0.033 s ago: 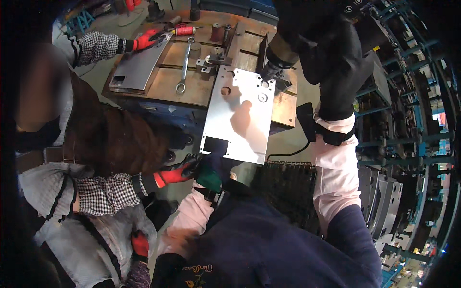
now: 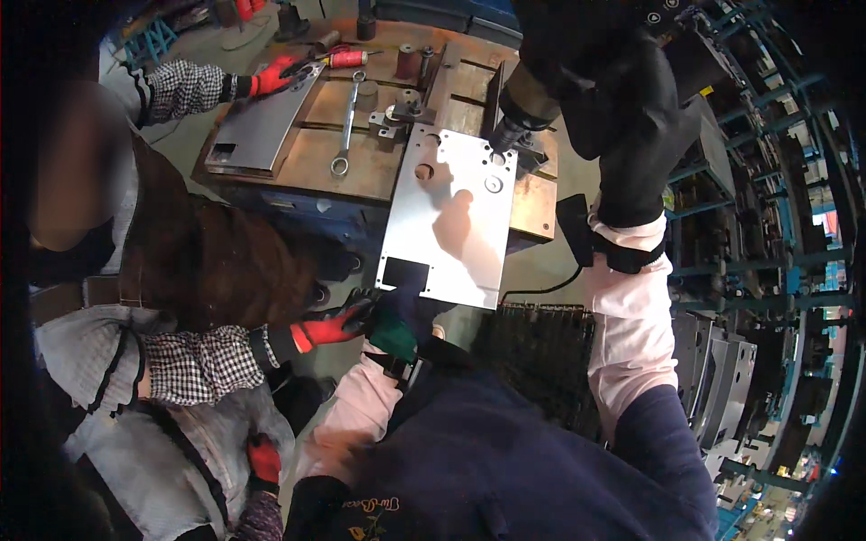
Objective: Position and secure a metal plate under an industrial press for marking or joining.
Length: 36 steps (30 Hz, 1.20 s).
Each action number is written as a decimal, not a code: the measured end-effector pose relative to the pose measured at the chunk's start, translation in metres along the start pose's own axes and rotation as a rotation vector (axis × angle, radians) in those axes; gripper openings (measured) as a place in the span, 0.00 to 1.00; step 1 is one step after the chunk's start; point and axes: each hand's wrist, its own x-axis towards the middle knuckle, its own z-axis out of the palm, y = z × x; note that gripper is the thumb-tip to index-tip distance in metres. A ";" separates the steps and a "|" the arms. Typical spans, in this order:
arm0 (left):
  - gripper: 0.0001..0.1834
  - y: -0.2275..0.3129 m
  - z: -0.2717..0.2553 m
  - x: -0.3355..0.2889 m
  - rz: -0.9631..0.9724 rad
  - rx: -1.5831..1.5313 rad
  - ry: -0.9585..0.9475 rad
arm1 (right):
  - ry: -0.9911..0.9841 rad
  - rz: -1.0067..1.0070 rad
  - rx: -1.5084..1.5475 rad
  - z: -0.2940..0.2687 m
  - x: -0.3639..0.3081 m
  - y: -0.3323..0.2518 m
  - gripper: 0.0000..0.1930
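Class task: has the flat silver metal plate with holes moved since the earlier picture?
No. The flat silver metal plate lies the same against the rusty brown workbench.

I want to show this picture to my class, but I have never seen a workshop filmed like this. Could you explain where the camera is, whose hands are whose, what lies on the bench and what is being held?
The camera sits on a worker's head and looks down, so the view bulges and straight edges bend. That person's arms, in pink sleeves, come up from the bottom edge. Their right hand, in a black glove, is raised on a dark tool or handle over the far corner of a shiny metal plate with holes in it. Their left hand, in a dark green glove, holds the plate's near edge. A co-worker in a checked shirt stands on the left; one red glove is at the same near edge, another rests on a second grey plate. On the rusty bench lie a spanner and small metal parts.
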 end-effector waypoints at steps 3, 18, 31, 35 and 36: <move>0.19 0.000 0.012 0.009 -0.063 -0.174 -0.001 | -0.008 -0.015 -0.038 -0.007 0.005 -0.001 0.17; 0.22 0.056 -0.014 -0.026 -0.128 -0.018 -0.026 | -0.038 -0.056 -0.096 0.001 0.009 -0.008 0.18; 0.29 0.064 -0.029 -0.033 0.012 0.241 -0.067 | -0.071 -0.237 -0.385 0.006 -0.015 -0.008 0.18; 0.30 0.092 -0.035 -0.026 -0.049 0.348 -0.077 | -0.014 -0.061 -0.249 0.004 -0.030 -0.002 0.17; 0.30 0.094 -0.035 -0.028 -0.066 0.334 -0.070 | -0.009 -0.047 -0.239 0.002 -0.035 -0.001 0.17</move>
